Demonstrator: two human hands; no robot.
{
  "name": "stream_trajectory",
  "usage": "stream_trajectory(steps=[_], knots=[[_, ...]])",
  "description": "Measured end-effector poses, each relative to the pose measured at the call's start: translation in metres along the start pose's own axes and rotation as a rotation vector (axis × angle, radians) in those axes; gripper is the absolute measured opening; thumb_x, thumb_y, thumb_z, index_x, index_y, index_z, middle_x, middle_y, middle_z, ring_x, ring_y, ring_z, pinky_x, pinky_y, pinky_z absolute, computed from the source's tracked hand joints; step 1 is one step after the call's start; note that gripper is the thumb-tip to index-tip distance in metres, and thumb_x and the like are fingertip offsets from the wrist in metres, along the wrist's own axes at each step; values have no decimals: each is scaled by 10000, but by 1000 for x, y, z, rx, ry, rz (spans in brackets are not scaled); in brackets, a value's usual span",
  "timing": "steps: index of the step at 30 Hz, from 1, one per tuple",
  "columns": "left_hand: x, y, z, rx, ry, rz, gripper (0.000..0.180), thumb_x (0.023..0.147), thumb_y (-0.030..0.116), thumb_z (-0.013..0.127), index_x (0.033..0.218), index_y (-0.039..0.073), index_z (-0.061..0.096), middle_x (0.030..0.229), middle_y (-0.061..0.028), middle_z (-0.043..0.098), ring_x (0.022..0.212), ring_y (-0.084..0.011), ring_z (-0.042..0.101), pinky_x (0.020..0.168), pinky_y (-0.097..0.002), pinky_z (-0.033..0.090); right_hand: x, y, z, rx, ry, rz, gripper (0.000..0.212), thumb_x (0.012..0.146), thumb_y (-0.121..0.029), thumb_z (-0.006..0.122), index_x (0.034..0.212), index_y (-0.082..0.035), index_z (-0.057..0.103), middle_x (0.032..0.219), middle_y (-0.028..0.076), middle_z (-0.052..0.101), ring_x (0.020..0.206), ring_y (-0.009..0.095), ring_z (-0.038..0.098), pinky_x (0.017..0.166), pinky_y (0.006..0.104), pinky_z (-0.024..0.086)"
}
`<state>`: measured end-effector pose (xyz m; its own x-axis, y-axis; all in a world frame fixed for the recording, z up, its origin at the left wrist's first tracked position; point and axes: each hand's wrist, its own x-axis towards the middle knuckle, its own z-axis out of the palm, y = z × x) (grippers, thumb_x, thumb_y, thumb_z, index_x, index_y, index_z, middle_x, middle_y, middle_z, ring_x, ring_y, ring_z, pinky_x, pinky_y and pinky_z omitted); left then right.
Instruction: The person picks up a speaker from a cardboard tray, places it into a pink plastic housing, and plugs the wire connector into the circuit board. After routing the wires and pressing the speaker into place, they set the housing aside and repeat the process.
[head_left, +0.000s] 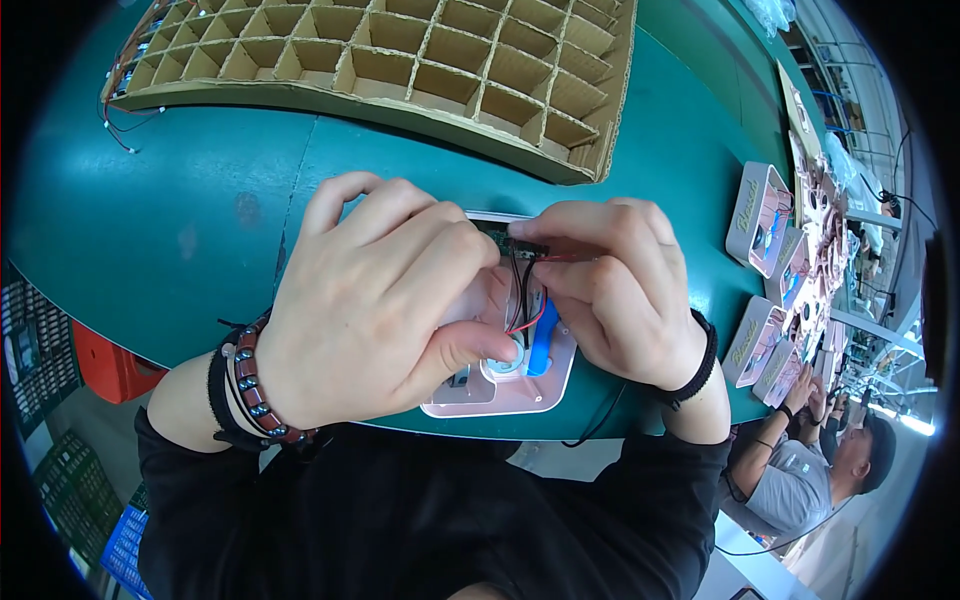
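A pale pink plastic casing (pixel 500 402) lies open in front of me on the green table. Inside it show a green circuit board (pixel 492 230), black and red wires (pixel 526 290), a blue piece (pixel 542 338) and a round metallic part (pixel 507 358). My left hand (pixel 385 295) curls over the casing's left side, gripping it, with the thumb beside the round part; its other fingertips are hidden. With thumb and forefinger, my right hand (pixel 615 285) pinches the wires at the edge of the board. The wire ends are hidden between the fingers.
A cardboard tray with dividers (pixel 400 100) spans the far side of the table (pixel 200 200). Wired parts (pixel 125 110) lie at its left end. More pink casings (pixel 757 220) stand at right, near a co-worker (pixel 800 480). Crates (pixel 75 490) and a red stool (pixel 110 365) are at lower left.
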<state>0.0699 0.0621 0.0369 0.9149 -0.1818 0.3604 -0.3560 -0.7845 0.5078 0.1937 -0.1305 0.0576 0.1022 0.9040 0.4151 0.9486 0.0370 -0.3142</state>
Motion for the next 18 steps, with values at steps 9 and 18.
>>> stream_trajectory(steps=[9, 18], knots=[[2, 2, 4, 43, 11, 48, 674, 932, 661, 330, 914, 44, 601, 937, -80, 586, 854, -274, 538, 860, -427, 351, -5, -1, 1, 1, -8, -27, 278, 688, 28, 722, 899, -56, 562, 1074, 158, 652, 836, 246, 621, 681, 342, 450], [2, 5, 2, 48, -21, 36, 732, 926, 693, 264, 873, 44, 599, 938, -76, 572, 871, -270, 528, 854, -438, 339, -15, 3, 11, 130, 38, -24, 315, 672, 36, 712, 928, -51, 551, 1059, 150, 649, 858, 262, 629, 762, 374, 485]])
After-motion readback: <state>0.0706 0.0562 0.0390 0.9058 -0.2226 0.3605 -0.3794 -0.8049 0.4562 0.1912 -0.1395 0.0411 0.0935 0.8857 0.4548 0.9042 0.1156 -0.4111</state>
